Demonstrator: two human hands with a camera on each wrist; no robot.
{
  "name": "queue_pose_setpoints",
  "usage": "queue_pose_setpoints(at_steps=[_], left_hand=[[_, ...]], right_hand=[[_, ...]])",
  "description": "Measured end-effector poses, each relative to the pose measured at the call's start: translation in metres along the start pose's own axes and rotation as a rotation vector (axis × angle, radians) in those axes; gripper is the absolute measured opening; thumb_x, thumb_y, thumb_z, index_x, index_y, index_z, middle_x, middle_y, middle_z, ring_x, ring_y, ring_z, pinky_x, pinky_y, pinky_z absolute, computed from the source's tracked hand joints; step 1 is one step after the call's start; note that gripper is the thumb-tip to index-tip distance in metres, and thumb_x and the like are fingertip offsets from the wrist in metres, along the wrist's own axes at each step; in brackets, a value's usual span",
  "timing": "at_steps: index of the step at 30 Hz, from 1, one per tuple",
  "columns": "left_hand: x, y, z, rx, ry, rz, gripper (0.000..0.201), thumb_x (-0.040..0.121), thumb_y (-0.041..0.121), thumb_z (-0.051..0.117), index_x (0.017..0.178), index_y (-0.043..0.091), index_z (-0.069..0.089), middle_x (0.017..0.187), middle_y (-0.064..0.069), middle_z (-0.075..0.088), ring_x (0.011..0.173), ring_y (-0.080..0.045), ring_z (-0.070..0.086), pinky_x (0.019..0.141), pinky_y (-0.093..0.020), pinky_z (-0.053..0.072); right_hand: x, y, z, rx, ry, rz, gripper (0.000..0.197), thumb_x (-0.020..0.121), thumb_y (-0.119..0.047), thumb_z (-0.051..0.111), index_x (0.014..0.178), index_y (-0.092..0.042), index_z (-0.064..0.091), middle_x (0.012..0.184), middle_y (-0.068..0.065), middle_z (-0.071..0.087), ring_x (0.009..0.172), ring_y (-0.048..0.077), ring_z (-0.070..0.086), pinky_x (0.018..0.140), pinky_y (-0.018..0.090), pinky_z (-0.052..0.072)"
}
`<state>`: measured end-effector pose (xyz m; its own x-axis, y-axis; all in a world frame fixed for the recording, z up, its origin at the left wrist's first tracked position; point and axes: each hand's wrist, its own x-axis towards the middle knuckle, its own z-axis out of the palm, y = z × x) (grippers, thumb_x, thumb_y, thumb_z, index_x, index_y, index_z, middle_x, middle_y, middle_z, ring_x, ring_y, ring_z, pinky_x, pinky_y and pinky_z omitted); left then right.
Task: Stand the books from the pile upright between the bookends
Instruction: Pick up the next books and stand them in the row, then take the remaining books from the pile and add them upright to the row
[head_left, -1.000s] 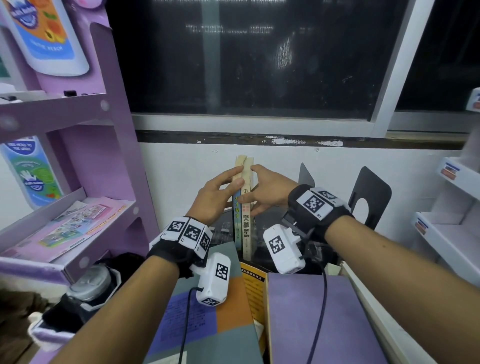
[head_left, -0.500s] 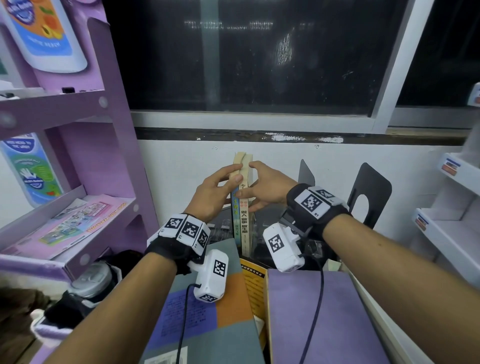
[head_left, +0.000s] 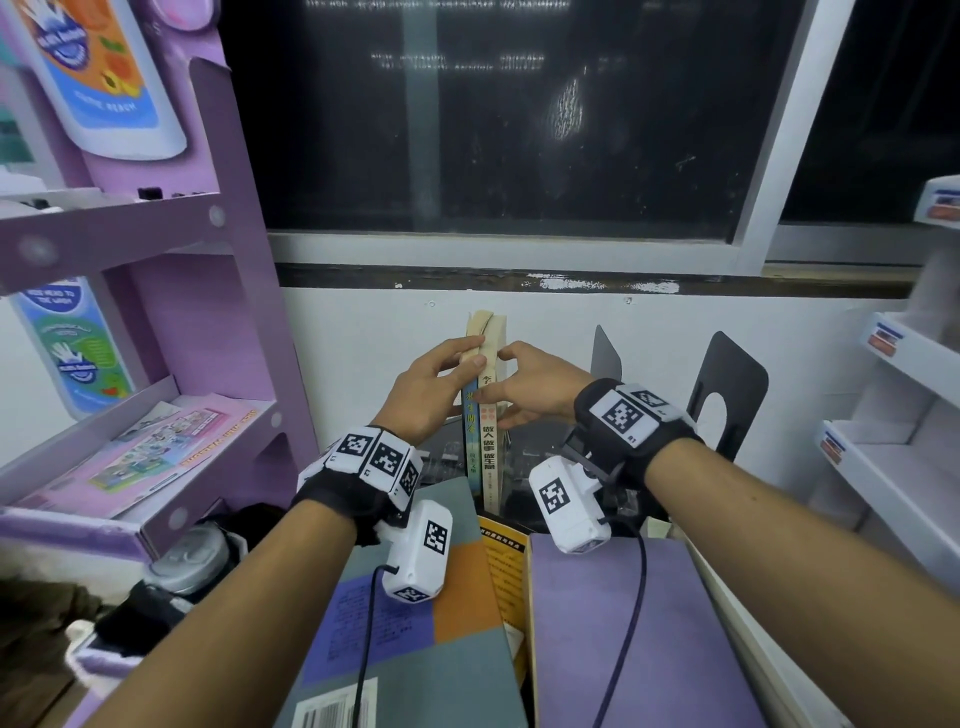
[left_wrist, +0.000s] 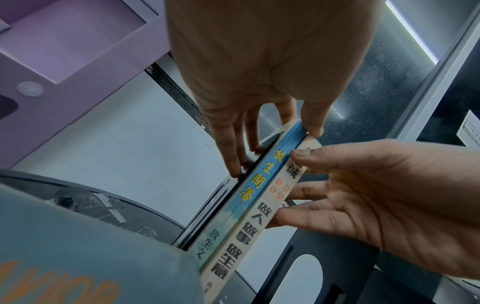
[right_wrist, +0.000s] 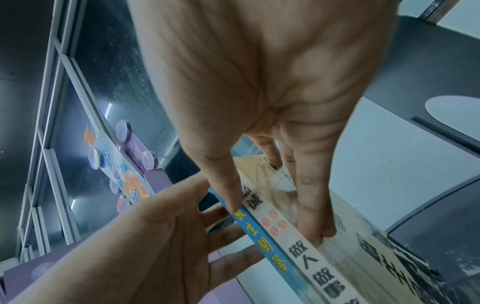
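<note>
Change is slight: two books (head_left: 487, 447) stay upright, pinched on either side by left hand (head_left: 431, 384) and right hand (head_left: 537, 389); black bookend (head_left: 727, 384) stands apart beyond the right fingers (head_left: 514, 352), likely lending no support.

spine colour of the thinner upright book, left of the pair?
Blue spine with yellow characters on the thinner book, paler lower down; clearest in the left wrist view.
</note>
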<state>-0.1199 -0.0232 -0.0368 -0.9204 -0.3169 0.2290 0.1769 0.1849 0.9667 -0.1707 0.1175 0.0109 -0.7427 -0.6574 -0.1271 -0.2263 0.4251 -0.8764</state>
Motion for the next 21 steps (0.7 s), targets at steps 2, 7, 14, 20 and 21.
queue_pose_setpoints(at_steps=[2, 7, 14, 20, 21], left_hand=[[-0.001, 0.003, 0.0, 0.003, -0.008, -0.023, 0.033, 0.096, 0.03, 0.055, 0.129, 0.028, 0.058, 0.124, -0.009, 0.061, 0.109, -0.027, 0.063, 0.077, -0.036, 0.058], [-0.01, 0.009, 0.0, 0.039, -0.013, -0.045, 0.038, 0.097, 0.031, 0.052, 0.135, 0.03, 0.052, 0.125, -0.008, 0.06, 0.11, -0.025, 0.062, 0.075, -0.032, 0.056], [-0.031, 0.018, -0.008, 0.181, -0.018, -0.09, 0.042, 0.096, 0.042, 0.05, 0.138, 0.04, 0.042, 0.135, -0.004, 0.052, 0.12, -0.026, 0.051, 0.088, -0.04, 0.048], [-0.055, 0.026, -0.018, 0.306, 0.004, -0.141, 0.047, 0.096, 0.042, 0.05, 0.142, 0.035, 0.038, 0.137, -0.003, 0.051, 0.118, -0.025, 0.05, 0.09, -0.038, 0.044], [-0.061, 0.027, -0.02, 0.321, 0.004, -0.151, 0.047, 0.096, 0.042, 0.05, 0.142, 0.035, 0.039, 0.137, -0.003, 0.051, 0.118, -0.024, 0.05, 0.091, -0.037, 0.043]], right_hand=[[-0.002, -0.001, 0.001, -0.02, 0.003, 0.007, 0.041, 0.091, -0.009, 0.065, 0.119, -0.021, 0.037, 0.108, 0.011, 0.061, 0.091, 0.026, 0.067, 0.079, 0.034, 0.058], [-0.012, -0.004, 0.001, -0.075, -0.008, 0.034, 0.051, 0.092, -0.013, 0.063, 0.136, -0.015, 0.037, 0.113, 0.013, 0.063, 0.097, 0.028, 0.068, 0.082, 0.034, 0.058], [-0.031, -0.009, 0.004, -0.194, 0.001, 0.065, 0.056, 0.092, -0.023, 0.064, 0.141, -0.012, 0.036, 0.111, 0.011, 0.063, 0.096, 0.028, 0.067, 0.083, 0.035, 0.058], [-0.056, -0.016, 0.016, -0.323, -0.009, 0.08, 0.055, 0.094, -0.028, 0.061, 0.139, -0.008, 0.038, 0.115, 0.013, 0.056, 0.105, 0.032, 0.064, 0.089, 0.04, 0.056], [-0.06, -0.016, 0.019, -0.338, -0.012, 0.084, 0.053, 0.094, -0.029, 0.06, 0.138, -0.008, 0.04, 0.117, 0.013, 0.057, 0.106, 0.032, 0.064, 0.089, 0.04, 0.056]])
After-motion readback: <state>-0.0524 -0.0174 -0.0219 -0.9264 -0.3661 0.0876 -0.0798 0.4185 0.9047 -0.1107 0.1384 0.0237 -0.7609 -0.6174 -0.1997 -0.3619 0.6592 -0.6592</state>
